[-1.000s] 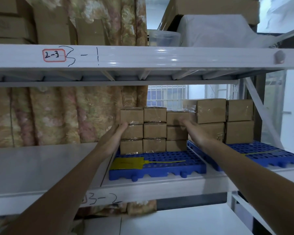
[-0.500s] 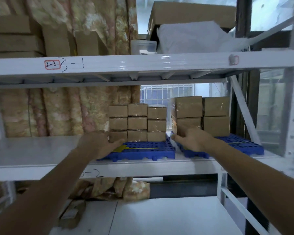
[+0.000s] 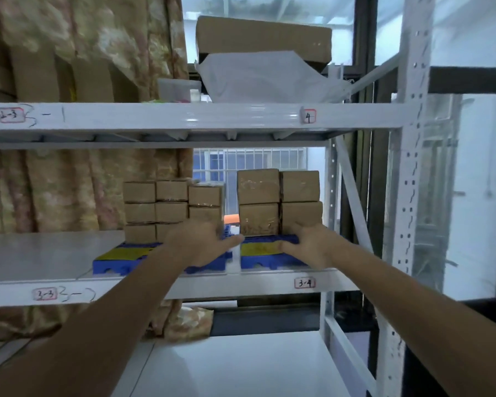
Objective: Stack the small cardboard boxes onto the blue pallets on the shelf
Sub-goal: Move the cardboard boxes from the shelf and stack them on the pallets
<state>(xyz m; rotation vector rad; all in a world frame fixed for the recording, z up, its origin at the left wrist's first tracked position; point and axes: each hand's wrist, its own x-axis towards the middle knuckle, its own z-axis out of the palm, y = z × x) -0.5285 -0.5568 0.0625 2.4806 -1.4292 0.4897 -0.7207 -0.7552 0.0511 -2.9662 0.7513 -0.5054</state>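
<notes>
So this is a storage room with a white metal rack (image 3: 195,118) in front of a floral curtain (image 3: 55,190) and a barred window (image 3: 252,161) behind. The middle shelf (image 3: 35,253) carries two blue plastic pallets side by side, with only a narrow gap between them.

The left pallet (image 3: 112,260) has a yellow patch on its top and holds a block of small cardboard boxes (image 3: 155,210), three high and three across, pushed to the back of the pallet. The right pallet (image 3: 267,253) also has a yellow patch and holds four bigger taped boxes (image 3: 278,202), two high and two across.

The left hand (image 3: 201,243) is out in front of the small-box stack's lower right corner, over the left pallet's right end. It's blurry; the fingers stretch toward the gap between the pallets and look loose, not wrapped around anything as far as I can make out. The right hand (image 3: 307,247) sits on the right pallet's front edge, right below the bottom right big box, fingers curled down over the pallet's front lip.

Up top there's a big cardboard box (image 3: 264,35) lying on white plastic sheeting (image 3: 264,78), a clear plastic tub (image 3: 178,90) next to it, and flat cardboard pieces (image 3: 40,73) on the left. Handwritten tags on the shelf edges read 3-3 (image 3: 44,294), 3-4 (image 3: 304,283) and 4 (image 3: 308,117). Something orange (image 3: 230,218) pokes out behind the pallets.
</notes>
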